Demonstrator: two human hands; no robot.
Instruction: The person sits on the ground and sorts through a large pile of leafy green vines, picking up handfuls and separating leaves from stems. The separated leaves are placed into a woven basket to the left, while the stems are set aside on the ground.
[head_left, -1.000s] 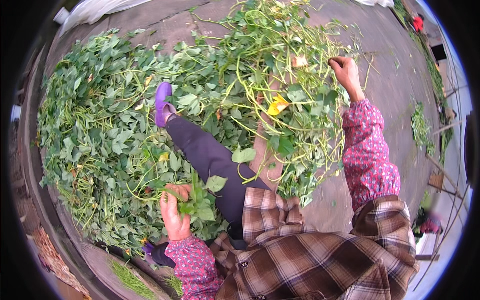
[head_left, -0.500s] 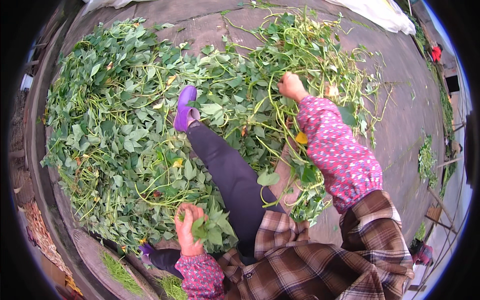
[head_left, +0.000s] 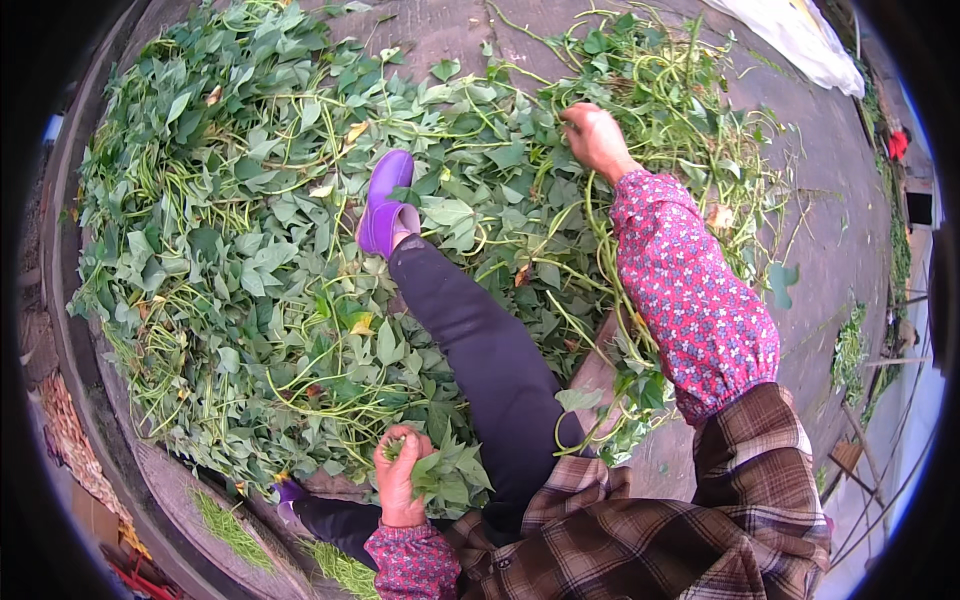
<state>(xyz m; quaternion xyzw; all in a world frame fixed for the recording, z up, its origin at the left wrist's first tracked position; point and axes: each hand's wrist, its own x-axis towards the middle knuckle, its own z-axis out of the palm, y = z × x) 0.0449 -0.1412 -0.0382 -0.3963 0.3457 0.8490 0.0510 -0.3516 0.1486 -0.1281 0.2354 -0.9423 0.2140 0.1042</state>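
Greenery fills the head view: a broad heap of green heart-shaped leaves on long thin vines (head_left: 250,250) covers the grey concrete ground (head_left: 830,240) in front of the seated person. The left hand (head_left: 398,478), low in the picture, is closed around a small bunch of leafy green stems (head_left: 440,470), the fingers curled over the stalks and the leaves sticking out to the right of the fist. The right hand (head_left: 597,137) is stretched well away from the left, up into the far part of the heap, its fingers bent down among the tangled vines; whether they actually grip a vine cannot be told, since the fingertips are buried in the foliage. Both wrists wear pink flower-patterned sleeve covers (head_left: 690,290) over a brown plaid jacket (head_left: 680,530). Between the two hands a leg in dark trousers (head_left: 480,350) reaches out across the leaves, ending in a purple rubber clog (head_left: 385,205) that rests on the heap. A white sheet (head_left: 790,35) lies at the upper right edge.
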